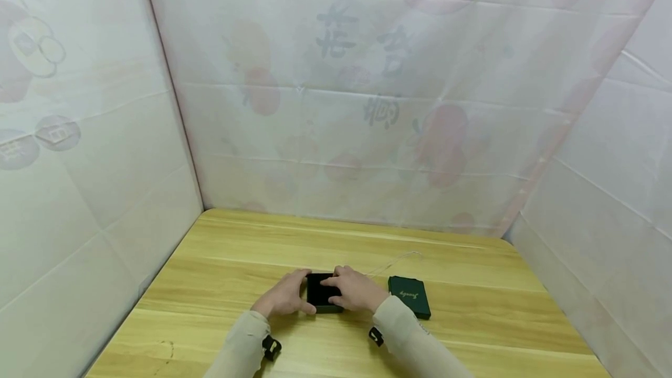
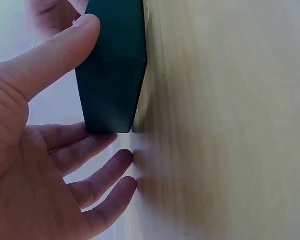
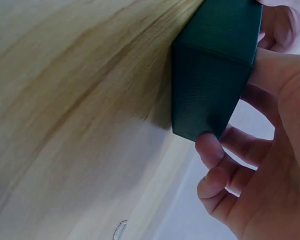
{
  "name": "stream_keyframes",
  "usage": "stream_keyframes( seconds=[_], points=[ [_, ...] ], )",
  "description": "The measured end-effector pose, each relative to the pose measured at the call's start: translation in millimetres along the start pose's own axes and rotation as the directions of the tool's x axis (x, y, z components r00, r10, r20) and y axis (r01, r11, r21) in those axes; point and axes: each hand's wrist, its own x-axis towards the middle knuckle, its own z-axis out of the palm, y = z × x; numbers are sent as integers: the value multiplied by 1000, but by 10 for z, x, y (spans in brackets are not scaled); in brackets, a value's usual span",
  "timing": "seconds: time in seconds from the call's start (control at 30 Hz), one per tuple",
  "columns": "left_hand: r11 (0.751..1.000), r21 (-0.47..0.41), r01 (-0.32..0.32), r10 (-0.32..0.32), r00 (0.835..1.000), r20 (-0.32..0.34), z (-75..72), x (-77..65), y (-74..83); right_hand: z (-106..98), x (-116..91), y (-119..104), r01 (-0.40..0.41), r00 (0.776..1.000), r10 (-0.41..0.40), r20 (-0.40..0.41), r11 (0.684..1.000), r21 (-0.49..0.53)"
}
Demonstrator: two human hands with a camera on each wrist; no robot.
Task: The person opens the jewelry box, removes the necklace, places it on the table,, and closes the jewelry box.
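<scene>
A small dark green jewelry box base [image 1: 329, 309] with a black interior sits on the table, its open side up. My left hand [image 1: 286, 295] grips its left side, with the thumb [image 2: 65, 52] at the near edge and the fingers at the far end. From the right, my right hand [image 1: 359, 289] reaches over the box, its index finger across the black interior. In the right wrist view, a curled fingertip [image 3: 209, 145] touches the far lower corner of the green wall. A green lid [image 1: 409, 295] with gold lettering lies just right of the right hand.
A thin silvery chain [image 1: 401, 258] trails on the wood-grain table [image 1: 252, 244] beyond the right hand. Printed white cloth [image 1: 336, 150] walls in the back and both sides. Each wrist wears a small black strap mount.
</scene>
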Motion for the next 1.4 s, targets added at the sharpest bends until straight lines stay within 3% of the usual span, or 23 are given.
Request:
stream_keyframes(
  seconds=[0.5, 0.83, 1.07, 1.4],
  points=[
    [1000, -3, -5, 5, 1000, 1, 19, -6, 28, -66, -20, -70, 58, 997, -53, 56, 993, -103],
    [1000, 10, -25, 25, 1000, -1, -5, -18, 64, -111, -27, -121, 44, 998, -37, 58, 990, -135],
    [1000, -3, -18, 18, 1000, 17, -4, -50, 64, -95, -65, -85, 0, 997, -1, 78, 1000, 16],
    [999, 3, -38, 38, 999, 9, 6, -28, 82, -206, -184, 76, 41, 999, -31, -44, 967, 251]
  ],
)
